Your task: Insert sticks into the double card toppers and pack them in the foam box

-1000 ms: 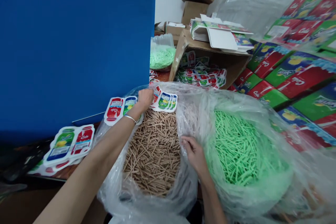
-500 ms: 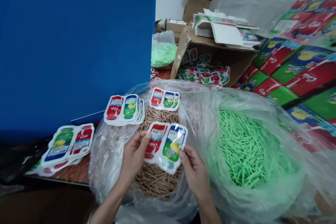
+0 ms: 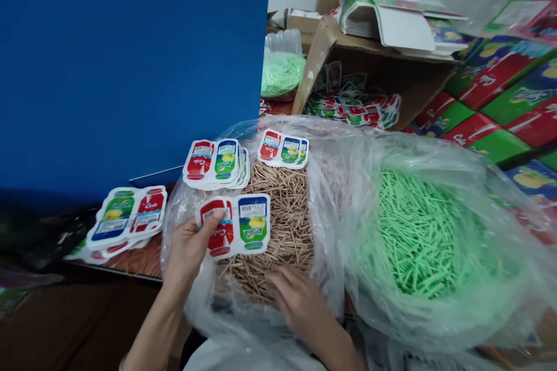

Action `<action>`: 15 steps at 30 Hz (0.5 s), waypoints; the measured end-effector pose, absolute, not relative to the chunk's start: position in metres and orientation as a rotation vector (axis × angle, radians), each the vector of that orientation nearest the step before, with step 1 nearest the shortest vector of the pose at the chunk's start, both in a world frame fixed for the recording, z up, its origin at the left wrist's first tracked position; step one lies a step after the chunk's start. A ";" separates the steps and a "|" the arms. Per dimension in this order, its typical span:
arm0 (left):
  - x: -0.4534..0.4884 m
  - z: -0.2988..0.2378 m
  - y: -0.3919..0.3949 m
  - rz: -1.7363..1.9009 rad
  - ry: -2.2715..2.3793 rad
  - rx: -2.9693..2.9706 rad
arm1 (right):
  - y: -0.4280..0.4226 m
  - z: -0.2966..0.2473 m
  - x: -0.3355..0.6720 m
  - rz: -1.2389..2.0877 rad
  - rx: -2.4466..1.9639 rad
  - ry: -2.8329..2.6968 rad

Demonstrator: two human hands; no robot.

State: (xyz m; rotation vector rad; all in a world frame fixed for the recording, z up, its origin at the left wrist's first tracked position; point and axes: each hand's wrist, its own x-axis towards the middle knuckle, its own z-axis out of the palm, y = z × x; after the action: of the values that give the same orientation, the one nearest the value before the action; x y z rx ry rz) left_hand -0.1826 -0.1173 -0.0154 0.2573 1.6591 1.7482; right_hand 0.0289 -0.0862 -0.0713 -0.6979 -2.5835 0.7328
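Observation:
My left hand (image 3: 189, 252) pinches the left side of a flat packet (image 3: 253, 224) between thumb and fingers. The packet is shaped like two cans, one red marked Cola and one blue-green marked Sprite. It is held over a clear plastic bag (image 3: 327, 232) of thin brown sticks (image 3: 282, 203). At the near side of those sticks is my right hand (image 3: 300, 304), its loosely bent fingers reaching into them; no packet is in it. Similar packets (image 3: 211, 163) lie stacked on the bag's far left, and more packets (image 3: 278, 148) rest at its far edge.
A second plastic bag with green sticks (image 3: 418, 237) stands at right. Other packets (image 3: 126, 217) lie at left by a tall blue panel (image 3: 130, 58). Behind are an open cardboard box (image 3: 315, 64) holding many packets and stacked printed cartons (image 3: 491, 81).
My right hand has let go of the packet and moved down to the brown sticks. My left hand keeps the packet, now shifted left. The view has moved slightly.

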 end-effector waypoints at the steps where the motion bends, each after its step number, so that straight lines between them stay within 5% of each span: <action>1: -0.185 -0.016 -0.117 1.798 1.645 0.241 | -0.093 -0.079 0.026 0.539 -0.677 -2.667; 6: -0.188 -0.024 -0.123 1.794 1.566 0.184 | -0.121 -0.118 0.018 0.076 -0.842 -2.677; 15: -0.190 -0.028 -0.127 1.721 1.535 0.185 | -0.134 -0.161 0.033 0.380 -0.636 -2.535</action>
State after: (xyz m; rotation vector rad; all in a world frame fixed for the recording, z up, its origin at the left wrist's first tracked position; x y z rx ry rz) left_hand -0.1896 -0.1270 -0.0281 0.1852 1.5347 1.7208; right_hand 0.0329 -0.1338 -0.1609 -0.6356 -2.5354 0.3805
